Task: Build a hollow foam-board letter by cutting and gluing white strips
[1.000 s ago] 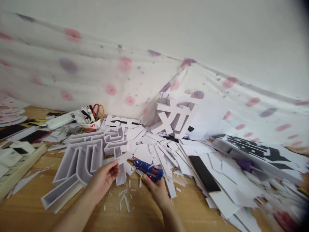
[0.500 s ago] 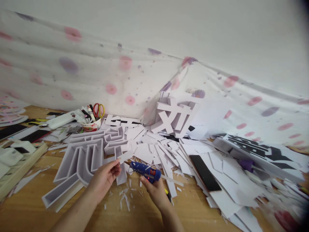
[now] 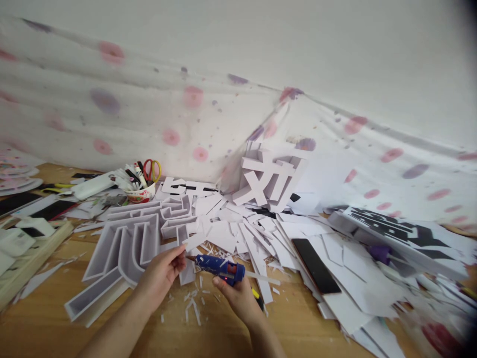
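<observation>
My right hand (image 3: 238, 297) is wrapped round the handle of a blue glue gun (image 3: 216, 266), with a clear glue stick (image 3: 264, 279) poking out of its back end. The gun's nozzle points left, close to the fingertips of my left hand (image 3: 166, 271). Those fingers pinch a small white strip (image 3: 194, 241); its lower end is hidden by them. Left of my left hand lies a white hollow letter form (image 3: 122, 248) with upright walls. Smaller walled white pieces (image 3: 177, 209) adjoin it behind.
White offcuts (image 3: 223, 233) cover the middle of the wooden table. A black phone (image 3: 316, 266) lies on white sheets to the right. A raised white character (image 3: 268, 176) leans at the back. Left stand a cup of pens and scissors (image 3: 141, 191) and a wooden rack (image 3: 37, 258).
The glue gun in my right hand has moved slightly left, bringing its nozzle up to my left fingertips. My left hand has stayed almost still with the strip.
</observation>
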The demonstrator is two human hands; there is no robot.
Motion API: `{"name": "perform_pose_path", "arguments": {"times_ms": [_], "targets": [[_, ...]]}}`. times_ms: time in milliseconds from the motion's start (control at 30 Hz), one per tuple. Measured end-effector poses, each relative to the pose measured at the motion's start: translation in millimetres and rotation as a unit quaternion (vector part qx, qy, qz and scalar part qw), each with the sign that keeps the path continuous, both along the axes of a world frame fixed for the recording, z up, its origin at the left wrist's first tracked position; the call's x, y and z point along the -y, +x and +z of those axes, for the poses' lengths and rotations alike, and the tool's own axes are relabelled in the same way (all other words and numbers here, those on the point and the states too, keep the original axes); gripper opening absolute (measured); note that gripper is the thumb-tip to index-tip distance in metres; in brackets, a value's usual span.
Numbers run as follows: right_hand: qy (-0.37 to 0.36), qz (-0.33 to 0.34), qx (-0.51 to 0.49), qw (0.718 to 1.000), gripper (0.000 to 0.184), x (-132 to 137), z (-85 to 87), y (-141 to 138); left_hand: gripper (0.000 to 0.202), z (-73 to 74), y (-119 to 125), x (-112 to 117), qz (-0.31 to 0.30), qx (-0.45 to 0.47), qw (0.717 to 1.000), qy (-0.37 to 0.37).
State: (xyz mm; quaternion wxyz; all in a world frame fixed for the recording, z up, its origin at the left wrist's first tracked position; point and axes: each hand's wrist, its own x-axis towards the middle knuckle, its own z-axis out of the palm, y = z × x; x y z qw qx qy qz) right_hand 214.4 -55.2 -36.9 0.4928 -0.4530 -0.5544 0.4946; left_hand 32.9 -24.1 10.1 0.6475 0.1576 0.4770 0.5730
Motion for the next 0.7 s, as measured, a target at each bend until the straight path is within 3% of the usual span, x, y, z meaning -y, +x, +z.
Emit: {"name": "perform_pose_path", "arguments": {"times_ms": [133, 267, 367, 500, 700], "targets": [[-0.006, -0.03, -0.002, 1.0, 0.041, 0, 0.0, 18, 0.014, 0.9, -3, -1, -0.005, -0.023, 1.0, 0.018], [-0.023, -0.101, 0.046, 0.994, 0.041, 0, -3.9, 61, 0.033, 1.3, -9, -2, -0.018, -0.101, 0.993, 0.06], [-0.013, -0.197, 0.128, 0.972, 0.039, 6, -6.9, 102, 0.037, 1.8, -14, -3, -0.032, -0.186, 0.979, 0.076], [-0.023, -0.307, 0.249, 0.918, 0.038, 29, -16.5, 151, 0.038, 4.6, -19, -3, -0.022, -0.278, 0.957, 0.082], [-0.074, -0.319, 0.305, 0.894, 0.04, 57, -39.9, 184, 0.036, 0.9, -21, -9, -0.025, -0.32, 0.942, 0.093]]}}
